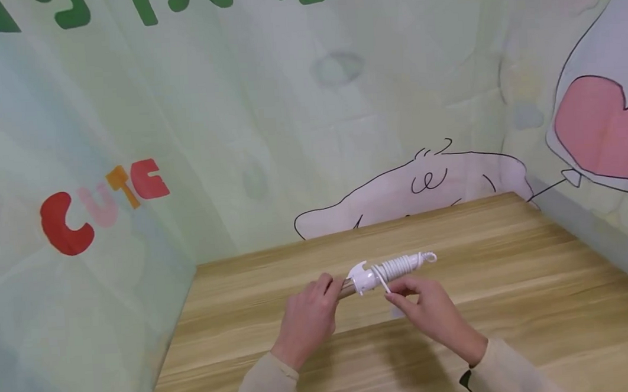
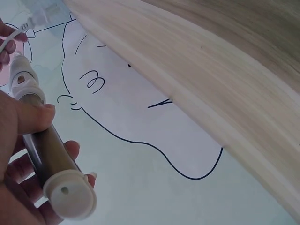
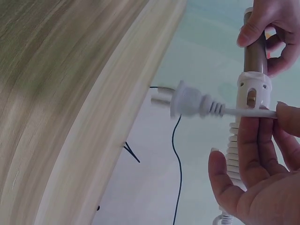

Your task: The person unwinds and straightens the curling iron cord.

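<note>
Above the table, my left hand (image 1: 307, 319) grips the brownish metal barrel of a curling iron (image 1: 367, 279). The iron points up to the right, its white handle away from that hand, and a white clamp lever sticks up near the barrel. White cord (image 1: 397, 267) is wound in several turns round the handle. In the left wrist view the barrel ends in a round white cap (image 2: 70, 194). With thumb and fingertips my right hand (image 1: 434, 313) pinches the cord's loose end beside the handle. A two-pin plug (image 3: 190, 101) hangs off that end, slightly blurred, in the right wrist view.
Below both hands lies a wood-grain table (image 1: 236, 336), its back edge close to a printed cloth backdrop (image 1: 268, 133). The backdrop also runs along the left and right sides, with cartoon figures and coloured letters on it.
</note>
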